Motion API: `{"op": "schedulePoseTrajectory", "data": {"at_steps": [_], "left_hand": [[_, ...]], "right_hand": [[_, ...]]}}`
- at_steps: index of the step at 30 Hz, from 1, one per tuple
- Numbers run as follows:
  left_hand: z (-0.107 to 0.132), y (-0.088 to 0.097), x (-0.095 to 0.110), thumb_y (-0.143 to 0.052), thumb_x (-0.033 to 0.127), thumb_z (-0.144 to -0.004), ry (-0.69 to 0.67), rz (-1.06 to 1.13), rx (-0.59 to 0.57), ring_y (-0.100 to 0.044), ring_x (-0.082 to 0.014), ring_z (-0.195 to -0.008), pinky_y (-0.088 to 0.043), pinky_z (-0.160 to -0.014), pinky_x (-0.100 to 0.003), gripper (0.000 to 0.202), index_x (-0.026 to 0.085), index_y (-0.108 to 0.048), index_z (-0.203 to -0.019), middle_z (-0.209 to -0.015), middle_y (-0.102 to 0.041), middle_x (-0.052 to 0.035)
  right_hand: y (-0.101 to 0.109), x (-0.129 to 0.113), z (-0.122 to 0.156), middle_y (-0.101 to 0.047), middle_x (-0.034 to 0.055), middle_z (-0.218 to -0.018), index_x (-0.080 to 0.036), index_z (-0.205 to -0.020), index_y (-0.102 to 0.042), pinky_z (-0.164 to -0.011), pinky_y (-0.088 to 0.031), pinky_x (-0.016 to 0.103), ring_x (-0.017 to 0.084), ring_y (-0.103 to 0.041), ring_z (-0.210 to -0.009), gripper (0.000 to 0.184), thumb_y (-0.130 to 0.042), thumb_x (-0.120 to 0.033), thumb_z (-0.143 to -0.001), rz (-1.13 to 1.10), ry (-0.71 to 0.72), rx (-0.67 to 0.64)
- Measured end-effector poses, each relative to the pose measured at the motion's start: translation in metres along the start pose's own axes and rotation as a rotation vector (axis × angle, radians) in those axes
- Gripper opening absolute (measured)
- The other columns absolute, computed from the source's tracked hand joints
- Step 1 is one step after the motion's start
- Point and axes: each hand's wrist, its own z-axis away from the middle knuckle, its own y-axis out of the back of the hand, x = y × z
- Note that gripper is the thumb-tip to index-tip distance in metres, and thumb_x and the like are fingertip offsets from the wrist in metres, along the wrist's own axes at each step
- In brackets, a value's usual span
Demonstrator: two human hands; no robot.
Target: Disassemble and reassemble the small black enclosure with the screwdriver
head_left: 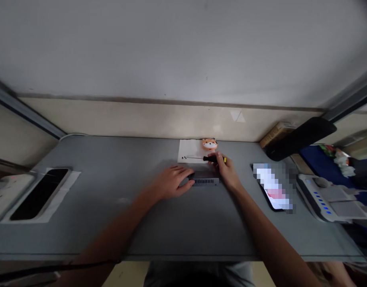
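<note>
A small grey box with a slotted vent on its front (205, 180) lies on the grey table (117, 211) near the far side. My left hand (171, 182) rests on its left end, fingers curled against it. My right hand (225, 169) sits at its right end, closed round the black handle of a screwdriver (209, 158) with a yellow cap. The thin shaft points left over a white sheet of paper (189, 150), where a few tiny dark screws (183, 158) lie.
An orange animal-shaped figure (209, 144) stands behind the paper. A lit phone (274, 187) lies at the right, beside a white device with blue lights (320, 197). A black rectangular slot (40, 193) is at the table's left. A dark object (299, 137) leans at the far right.
</note>
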Motion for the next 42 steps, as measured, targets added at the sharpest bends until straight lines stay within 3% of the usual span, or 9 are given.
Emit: {"op": "schedulePoseTrajectory", "data": {"at_steps": [7,11,15,17,21,24,30,37,42], "left_hand": [[-0.001,0.001,-0.001,-0.038,0.036,-0.105,0.179,0.232,0.069,-0.073,-0.0237,-0.100,-0.057,-0.090,-0.037,0.037,0.021,-0.072,-0.111,-0.108,-0.078,-0.0087],[-0.003,0.001,0.002,-0.036,0.038,-0.106,0.267,0.347,0.072,-0.071,-0.0216,-0.083,-0.056,-0.077,-0.033,0.040,0.021,-0.070,-0.093,-0.088,-0.076,-0.0052],[-0.005,-0.003,0.003,-0.034,0.044,-0.106,0.332,0.370,0.093,-0.062,-0.0182,-0.062,-0.049,-0.061,-0.030,0.048,0.021,-0.058,-0.072,-0.067,-0.064,-0.0014],[-0.006,-0.006,0.002,-0.032,0.045,-0.107,0.333,0.364,0.111,-0.060,-0.0180,-0.060,-0.049,-0.058,-0.030,0.050,0.022,-0.056,-0.070,-0.064,-0.062,-0.0012],[-0.006,-0.007,-0.001,-0.029,0.037,-0.108,0.278,0.338,0.245,-0.071,-0.0206,-0.086,-0.057,-0.078,-0.033,0.043,0.020,-0.066,-0.098,-0.092,-0.075,-0.0062],[-0.003,-0.005,-0.003,-0.032,0.029,-0.107,0.192,0.270,0.352,-0.071,-0.0200,-0.101,-0.057,-0.091,-0.034,0.034,0.020,-0.065,-0.112,-0.107,-0.075,-0.0088],[0.002,-0.005,0.000,-0.047,0.016,-0.098,-0.044,0.130,0.452,-0.071,-0.0203,-0.098,-0.058,-0.091,-0.036,0.022,0.021,-0.064,-0.110,-0.106,-0.075,-0.0092],[0.000,-0.004,0.006,-0.056,0.011,-0.091,-0.136,0.072,0.517,-0.072,-0.0199,-0.095,-0.059,-0.087,-0.035,0.022,0.021,-0.062,-0.110,-0.103,-0.073,-0.0081],[0.001,-0.005,0.001,-0.057,0.012,-0.090,-0.157,0.028,0.459,-0.071,-0.0200,-0.094,-0.059,-0.087,-0.034,0.019,0.022,-0.064,-0.105,-0.104,-0.073,-0.0077]], "right_hand": [[0.001,-0.004,0.003,-0.070,0.0015,-0.067,-0.021,-0.092,-0.074,-0.052,-0.040,0.027,0.013,-0.048,-0.052,0.076,-0.055,-0.092,-0.070,0.051,-0.028,-0.034],[0.004,-0.002,0.001,-0.068,0.0012,-0.067,-0.022,-0.090,-0.074,-0.050,-0.037,0.027,0.013,-0.048,-0.052,0.071,-0.056,-0.089,-0.073,-0.056,-0.034,0.020],[0.010,-0.005,0.000,-0.062,-0.0002,-0.060,-0.023,-0.081,-0.070,-0.049,-0.035,0.028,0.012,-0.045,-0.049,0.066,-0.056,-0.087,-0.075,-0.206,-0.032,0.093],[0.014,-0.008,-0.001,-0.058,-0.0007,-0.056,-0.024,-0.076,-0.066,-0.047,-0.034,0.028,0.012,-0.045,-0.048,0.063,-0.054,-0.086,-0.076,-0.238,-0.024,0.090],[0.018,-0.014,0.001,-0.051,-0.0013,-0.052,-0.025,-0.066,-0.058,-0.046,-0.030,0.029,0.013,-0.046,-0.047,0.059,-0.055,-0.083,-0.075,-0.231,-0.038,0.037],[0.017,-0.015,0.002,-0.048,-0.0022,-0.050,-0.025,-0.063,-0.057,-0.046,-0.029,0.029,0.012,-0.043,-0.046,0.058,-0.056,-0.081,-0.075,-0.224,-0.058,0.017],[0.015,-0.012,0.002,-0.048,-0.0024,-0.050,-0.025,-0.063,-0.057,-0.046,-0.030,0.029,0.012,-0.043,-0.045,0.058,-0.054,-0.080,-0.077,-0.205,-0.055,0.015],[0.016,-0.009,0.002,-0.053,-0.0011,-0.053,-0.023,-0.062,-0.060,-0.045,-0.030,0.028,0.011,-0.045,-0.046,0.055,-0.061,-0.077,-0.075,-0.270,-0.071,0.031],[0.016,-0.009,0.002,-0.054,-0.0003,-0.055,-0.023,-0.062,-0.061,-0.045,-0.031,0.029,0.011,-0.046,-0.046,0.055,-0.058,-0.075,-0.079,-0.256,-0.063,0.016]]}}
